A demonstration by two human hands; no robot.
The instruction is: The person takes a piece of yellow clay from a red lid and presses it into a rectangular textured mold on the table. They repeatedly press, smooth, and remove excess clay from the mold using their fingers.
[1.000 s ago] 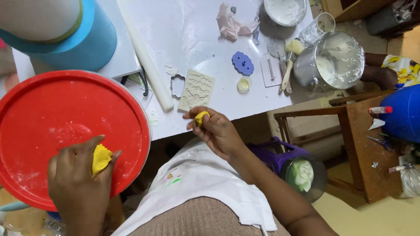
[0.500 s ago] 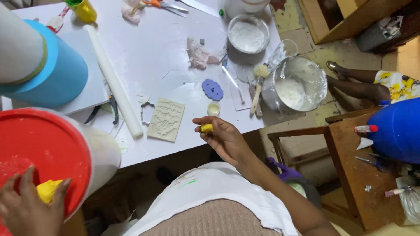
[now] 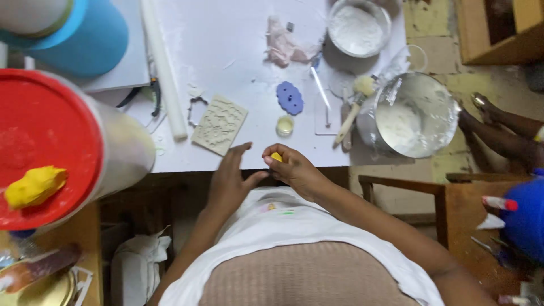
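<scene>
Yellow bit — mostly hidden in right hand, left hand beside.

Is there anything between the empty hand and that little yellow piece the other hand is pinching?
Nothing visible. The left hand is open right beside the right hand, which pinches the small yellow piece at the table edge; only bare air separates them.

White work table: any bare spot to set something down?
Freest patch on the white table: between the white rolling pin and the pink paste scrap. A narrower strip lies along the near edge under the blue flower cutter. Right side is crowded: powder bowl, brush, metal pot.
</scene>
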